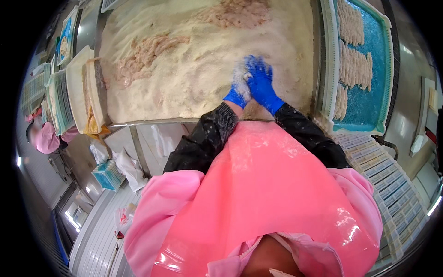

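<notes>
Both my hands wear blue gloves and meet low over a wide metal-edged tray of pale crumbs [194, 87], near its front edge. My left hand [240, 85] is coated with crumbs, and its fingers are hidden. Against it presses my right hand [261, 82], its fingers close together and a little blurred. Whatever lies between the hands cannot be made out. Pale pink raw meat strips [150, 55] lie heaped on the crumbs to the left of my hands. Another heap of raw meat [240, 13] sits at the far side of the tray.
On the right, a white-rimmed crate [388, 69] with a blue lining holds rows of crumb-coated strips [354, 67]. Stacked pale crates [387, 194] stand nearer me. A pale bin [79, 92] adjoins the tray's left end. Another person in pink [46, 138] is at far left.
</notes>
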Demonstrator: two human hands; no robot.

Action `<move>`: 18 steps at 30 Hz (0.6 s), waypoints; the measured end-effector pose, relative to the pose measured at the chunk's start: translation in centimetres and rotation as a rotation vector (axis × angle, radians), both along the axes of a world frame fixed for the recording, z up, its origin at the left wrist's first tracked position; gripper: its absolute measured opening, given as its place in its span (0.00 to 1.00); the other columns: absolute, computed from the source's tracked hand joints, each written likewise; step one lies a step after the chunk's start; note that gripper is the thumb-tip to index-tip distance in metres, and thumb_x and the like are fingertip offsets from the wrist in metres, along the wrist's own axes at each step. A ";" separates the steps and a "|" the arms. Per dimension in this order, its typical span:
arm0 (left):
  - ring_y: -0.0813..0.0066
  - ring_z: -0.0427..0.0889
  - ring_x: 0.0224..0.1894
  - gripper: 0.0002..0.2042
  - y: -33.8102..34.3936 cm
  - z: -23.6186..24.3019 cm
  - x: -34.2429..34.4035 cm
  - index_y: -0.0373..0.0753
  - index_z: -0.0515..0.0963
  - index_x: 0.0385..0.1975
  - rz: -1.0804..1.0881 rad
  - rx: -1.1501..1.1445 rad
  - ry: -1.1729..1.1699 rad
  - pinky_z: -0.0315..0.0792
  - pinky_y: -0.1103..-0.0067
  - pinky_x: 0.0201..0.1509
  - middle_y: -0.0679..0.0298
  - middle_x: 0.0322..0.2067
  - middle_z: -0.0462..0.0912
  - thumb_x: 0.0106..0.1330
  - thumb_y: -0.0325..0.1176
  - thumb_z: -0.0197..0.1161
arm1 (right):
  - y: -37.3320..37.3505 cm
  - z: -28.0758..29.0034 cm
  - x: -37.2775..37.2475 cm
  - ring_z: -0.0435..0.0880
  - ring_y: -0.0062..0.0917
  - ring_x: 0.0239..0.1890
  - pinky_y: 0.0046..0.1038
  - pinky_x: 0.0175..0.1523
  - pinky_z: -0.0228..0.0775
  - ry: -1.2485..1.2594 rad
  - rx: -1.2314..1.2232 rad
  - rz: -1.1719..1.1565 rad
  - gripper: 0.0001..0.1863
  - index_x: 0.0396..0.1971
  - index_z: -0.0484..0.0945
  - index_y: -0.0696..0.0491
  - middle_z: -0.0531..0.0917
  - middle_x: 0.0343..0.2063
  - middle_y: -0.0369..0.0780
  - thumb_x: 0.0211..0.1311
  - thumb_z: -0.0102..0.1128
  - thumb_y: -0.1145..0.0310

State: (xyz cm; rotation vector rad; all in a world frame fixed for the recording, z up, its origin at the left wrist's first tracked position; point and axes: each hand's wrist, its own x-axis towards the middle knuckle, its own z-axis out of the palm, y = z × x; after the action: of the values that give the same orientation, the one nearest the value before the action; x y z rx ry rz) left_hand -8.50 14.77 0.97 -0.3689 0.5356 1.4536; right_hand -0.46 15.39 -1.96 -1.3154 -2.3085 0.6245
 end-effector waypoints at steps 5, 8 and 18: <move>0.62 0.74 0.47 0.26 -3.1 -0.3 -0.9 0.43 0.68 0.50 -0.297 0.042 -0.042 0.69 0.69 0.49 0.58 0.46 0.74 0.66 0.58 0.37 | 0.9 0.0 3.3 0.74 0.34 0.46 0.37 0.53 0.57 0.114 -0.317 -0.210 0.20 0.44 0.77 0.53 0.80 0.39 0.44 0.55 0.55 0.57; 0.55 0.71 0.52 0.32 -2.5 1.1 -0.7 0.42 0.59 0.60 -0.435 -0.156 0.320 0.63 0.65 0.57 0.53 0.54 0.68 0.66 0.61 0.33 | 2.8 -2.0 4.8 0.76 0.26 0.25 0.23 0.32 0.64 0.521 -0.768 -0.197 0.21 0.43 0.78 0.56 0.80 0.25 0.41 0.55 0.57 0.56; 0.63 0.78 0.39 0.32 -3.0 -3.8 -3.8 0.30 0.69 0.50 -0.483 -0.183 0.504 0.72 0.74 0.47 0.52 0.43 0.77 0.68 0.56 0.34 | 16.3 18.5 28.0 0.64 0.10 0.20 0.14 0.25 0.55 0.677 -0.716 -0.538 0.13 0.37 0.78 0.55 0.68 0.19 0.27 0.57 0.57 0.62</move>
State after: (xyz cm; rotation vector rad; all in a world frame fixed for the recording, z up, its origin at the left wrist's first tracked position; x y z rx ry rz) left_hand -12.26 11.78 -2.86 -0.0003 1.0880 1.0211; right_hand 27.51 31.73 16.55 -1.5863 -1.1440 1.4859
